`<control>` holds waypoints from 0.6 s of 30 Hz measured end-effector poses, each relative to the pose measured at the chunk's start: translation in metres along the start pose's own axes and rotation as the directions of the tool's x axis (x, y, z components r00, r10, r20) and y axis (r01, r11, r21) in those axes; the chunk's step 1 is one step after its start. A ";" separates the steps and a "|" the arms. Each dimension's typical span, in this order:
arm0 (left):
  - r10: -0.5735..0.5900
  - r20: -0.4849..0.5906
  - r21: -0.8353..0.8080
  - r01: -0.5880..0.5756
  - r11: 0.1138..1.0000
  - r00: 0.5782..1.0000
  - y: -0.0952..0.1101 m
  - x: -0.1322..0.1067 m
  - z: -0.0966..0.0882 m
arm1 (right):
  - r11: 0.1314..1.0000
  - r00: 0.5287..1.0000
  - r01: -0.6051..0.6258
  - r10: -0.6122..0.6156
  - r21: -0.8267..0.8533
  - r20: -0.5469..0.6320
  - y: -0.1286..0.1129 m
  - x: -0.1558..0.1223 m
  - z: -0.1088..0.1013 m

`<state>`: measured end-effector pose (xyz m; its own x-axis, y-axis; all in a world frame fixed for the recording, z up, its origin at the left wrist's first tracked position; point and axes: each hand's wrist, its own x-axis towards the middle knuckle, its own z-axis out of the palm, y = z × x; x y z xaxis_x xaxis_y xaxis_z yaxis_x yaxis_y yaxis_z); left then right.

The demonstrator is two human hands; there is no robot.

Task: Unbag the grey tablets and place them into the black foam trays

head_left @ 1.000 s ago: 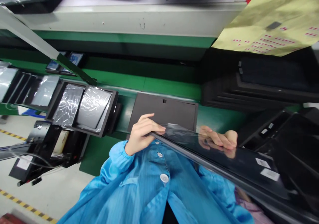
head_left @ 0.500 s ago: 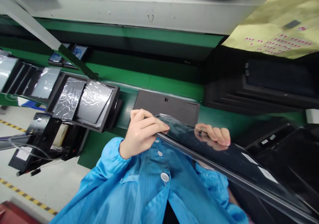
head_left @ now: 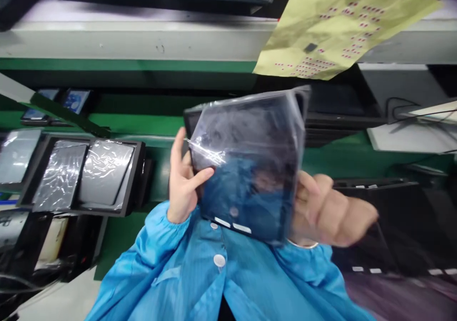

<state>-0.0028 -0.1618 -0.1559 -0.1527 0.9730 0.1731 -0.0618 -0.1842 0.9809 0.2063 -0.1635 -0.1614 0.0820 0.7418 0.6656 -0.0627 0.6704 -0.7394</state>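
A dark glossy tablet, partly covered by loose clear plastic film, is held up in front of my chest, its face towards me. Two white labels sit along its lower edge, and the blue coat is mirrored in its surface. My left hand grips the left edge, thumb on the front and other fingers spread along the side. At the right edge my right hand is closed and smeared by motion; its fingertips are partly hidden, and whether they pinch film or the tablet itself is unclear.
On the left, a black tray holds film-wrapped devices. A stack of black trays stands behind on the right. Dark labelled panels lie at lower right. A yellow sheet with pink marks hangs from the shelf.
The tablet has turned from nearly edge-on to face me and come up to the middle. My right hand has shifted to its right edge. The whole view has swung to the right.
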 end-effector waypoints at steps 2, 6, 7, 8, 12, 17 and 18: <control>0.030 -0.044 0.069 -0.026 0.997 0.999 0.019 0.003 -0.003 | 0.957 0.957 -0.012 0.095 0.291 -0.273 -0.010 0.003 0.015; -0.164 -0.005 -0.010 0.164 0.986 0.986 0.044 0.002 -0.005 | 0.866 0.848 -0.170 0.372 0.471 -0.378 -0.024 0.006 0.028; -0.226 0.004 -0.045 0.226 0.973 0.974 0.045 0.001 -0.003 | 0.834 0.807 -0.197 0.436 0.516 -0.397 -0.026 0.006 0.028; -0.276 0.012 -0.071 0.276 0.959 0.961 0.045 0.000 -0.001 | 0.798 0.771 -0.217 0.494 0.562 -0.403 -0.027 0.005 0.028; -0.346 0.038 -0.077 0.348 0.934 0.937 0.043 -0.003 0.002 | 0.715 0.715 -0.267 0.596 0.646 -0.364 -0.031 0.002 0.024; -0.378 0.046 -0.099 0.381 0.919 0.925 0.048 -0.007 0.002 | 0.736 0.685 -0.324 0.616 0.594 -0.389 -0.036 0.003 0.023; -0.387 0.043 -0.103 0.389 0.915 0.921 0.049 -0.007 0.002 | 0.737 0.677 -0.338 0.622 0.585 -0.393 -0.037 0.003 0.023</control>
<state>-0.0027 -0.1771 -0.1091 -0.0743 0.9735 -0.2164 -0.2175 0.1959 0.9562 0.1861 -0.1856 -0.1294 0.4073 0.9120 -0.0489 -0.6560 0.2549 -0.7105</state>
